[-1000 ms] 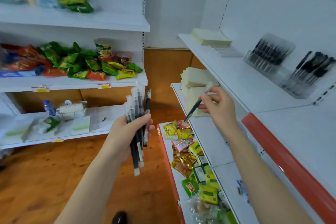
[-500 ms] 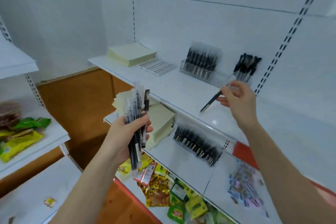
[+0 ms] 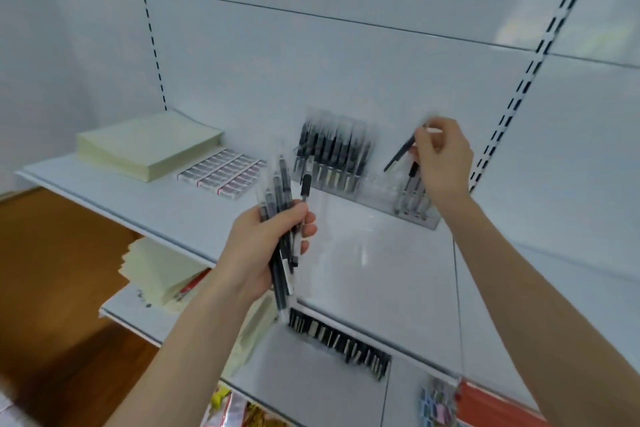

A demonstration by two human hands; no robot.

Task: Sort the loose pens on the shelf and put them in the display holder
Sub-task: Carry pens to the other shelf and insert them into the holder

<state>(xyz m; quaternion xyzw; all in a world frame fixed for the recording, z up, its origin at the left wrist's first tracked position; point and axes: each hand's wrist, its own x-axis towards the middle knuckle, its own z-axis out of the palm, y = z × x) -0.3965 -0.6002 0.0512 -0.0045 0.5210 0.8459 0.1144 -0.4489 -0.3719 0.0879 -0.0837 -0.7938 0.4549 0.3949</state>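
The left hand (image 3: 263,250), at the centre of the frame, is closed in a fist round a bundle of pens (image 3: 282,198). They stand roughly upright, caps above the fingers and lower ends below the palm. The right hand (image 3: 445,159), right of centre, pinches a single pen (image 3: 398,158) near its top between thumb and fingertips. The pen slants down to the left, its lower end just above the display holder (image 3: 375,185).

That holder, a clear slotted tray, stands on the shelf (image 3: 381,253) against the back wall. A row of dark pens (image 3: 329,152) fills its left part and a few pens (image 3: 412,198) stand at its right end under the right hand. The slots between look unfilled, though blur makes this uncertain.

The step in hand appears to be slotting one sorted pen into the holder. The next move probably calls for turning the pen to the lean of its neighbours, guiding its tip into a free slot and letting go without knocking the others. After that, the right hand can draw another from the bundle.

At centre left of the frame lie a stack of pale pads (image 3: 149,146) and flat boxes (image 3: 221,173).
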